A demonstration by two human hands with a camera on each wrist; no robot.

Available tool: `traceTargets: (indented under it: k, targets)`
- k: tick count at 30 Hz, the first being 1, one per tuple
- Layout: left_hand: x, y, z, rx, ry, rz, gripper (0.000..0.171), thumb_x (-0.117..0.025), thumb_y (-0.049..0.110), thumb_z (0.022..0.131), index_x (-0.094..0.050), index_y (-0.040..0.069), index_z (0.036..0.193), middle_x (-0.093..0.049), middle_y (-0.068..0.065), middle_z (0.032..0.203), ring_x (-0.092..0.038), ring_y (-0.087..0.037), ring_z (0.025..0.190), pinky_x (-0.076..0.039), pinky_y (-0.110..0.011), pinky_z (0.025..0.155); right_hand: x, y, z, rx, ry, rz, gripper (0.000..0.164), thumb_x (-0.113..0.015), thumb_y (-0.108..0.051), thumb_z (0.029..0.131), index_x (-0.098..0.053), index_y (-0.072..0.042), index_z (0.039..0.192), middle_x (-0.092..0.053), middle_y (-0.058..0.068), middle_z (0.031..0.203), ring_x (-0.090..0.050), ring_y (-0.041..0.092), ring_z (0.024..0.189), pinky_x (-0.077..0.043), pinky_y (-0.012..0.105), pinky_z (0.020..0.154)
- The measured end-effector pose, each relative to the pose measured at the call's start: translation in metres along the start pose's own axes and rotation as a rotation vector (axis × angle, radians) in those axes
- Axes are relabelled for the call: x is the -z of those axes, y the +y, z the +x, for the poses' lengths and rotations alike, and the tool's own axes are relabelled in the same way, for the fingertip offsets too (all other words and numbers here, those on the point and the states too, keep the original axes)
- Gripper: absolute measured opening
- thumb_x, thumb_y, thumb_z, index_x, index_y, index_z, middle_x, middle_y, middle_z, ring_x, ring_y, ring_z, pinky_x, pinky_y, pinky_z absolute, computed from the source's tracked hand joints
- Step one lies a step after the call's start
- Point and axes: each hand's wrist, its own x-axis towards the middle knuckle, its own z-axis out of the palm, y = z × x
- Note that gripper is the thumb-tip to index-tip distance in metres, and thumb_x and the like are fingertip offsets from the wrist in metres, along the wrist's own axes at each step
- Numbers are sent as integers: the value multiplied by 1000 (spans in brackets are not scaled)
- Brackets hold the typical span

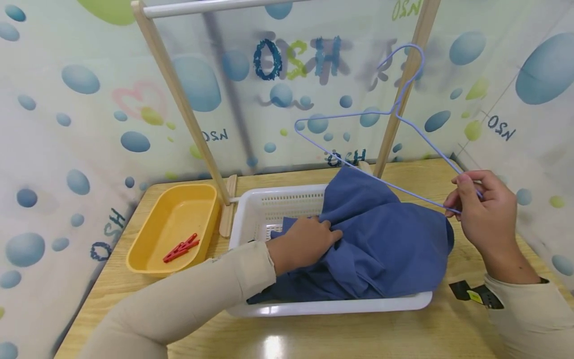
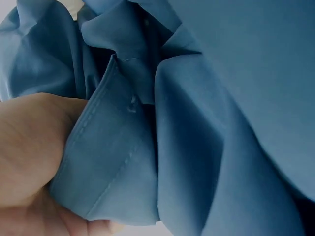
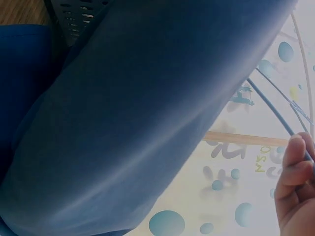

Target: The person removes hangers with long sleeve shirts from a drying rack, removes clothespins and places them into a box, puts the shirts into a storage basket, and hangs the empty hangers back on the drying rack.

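Note:
A blue shirt (image 1: pixel 381 249) lies bunched in a white basket (image 1: pixel 332 309), its right part spilling over the basket's right end. My left hand (image 1: pixel 307 244) grips the shirt near the basket's middle. In the left wrist view, a stitched edge with a buttonhole (image 2: pixel 132 104) lies between thumb and fingers. My right hand (image 1: pixel 489 214) holds a thin lilac-blue wire hanger (image 1: pixel 350 115) by one end, at the right. The hanger's hook points up, and its lower bar passes in front of the shirt's raised part. The right wrist view is mostly filled by blue cloth (image 3: pixel 133 123).
A yellow tray (image 1: pixel 179 199) with red clothespins (image 1: pixel 181 248) stands left of the basket. Behind it rises a rack with wooden posts (image 1: pixel 179 94) and a white top bar (image 1: pixel 206 7). Patterned walls enclose the wooden table (image 1: pixel 341 334).

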Motion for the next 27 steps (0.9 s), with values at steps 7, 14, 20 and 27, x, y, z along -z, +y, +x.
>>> traceTargets:
  k: [7, 14, 20, 27]
  targets:
    - [-8, 4, 9, 12, -79, 19, 39, -58, 24, 101, -55, 25, 140, -69, -5, 116, -69, -24, 97, -60, -36, 74, 1, 4, 0, 3, 0, 27, 12, -53, -5, 102, -62, -5, 94, -63, -13, 56, -58, 1, 42, -45, 13, 44]
    - [-24, 6, 17, 23, -92, 25, 36, -59, 27, 100, -55, 22, 136, -67, -4, 117, -69, -22, 95, -60, -35, 72, 2, 5, -1, -6, -2, 39, 12, -53, -5, 101, -62, -4, 93, -63, -12, 56, -58, 2, 42, -45, 13, 45]
    - [-27, 7, 18, 32, -108, 16, 41, -62, 34, 96, -53, 20, 134, -65, -5, 119, -67, -22, 97, -59, -35, 73, 2, 6, 0, 17, 0, 40, 12, -53, -4, 101, -62, -4, 93, -63, -13, 56, -58, 1, 42, -45, 13, 45]
    - [-25, 6, 16, 37, -157, -39, 49, -62, 38, 95, -49, 19, 138, -62, -6, 125, -65, -22, 104, -59, -35, 78, 3, 3, 0, 3, 6, -15, 12, -53, -7, 102, -62, -9, 95, -62, -16, 57, -57, 0, 43, -45, 12, 46]
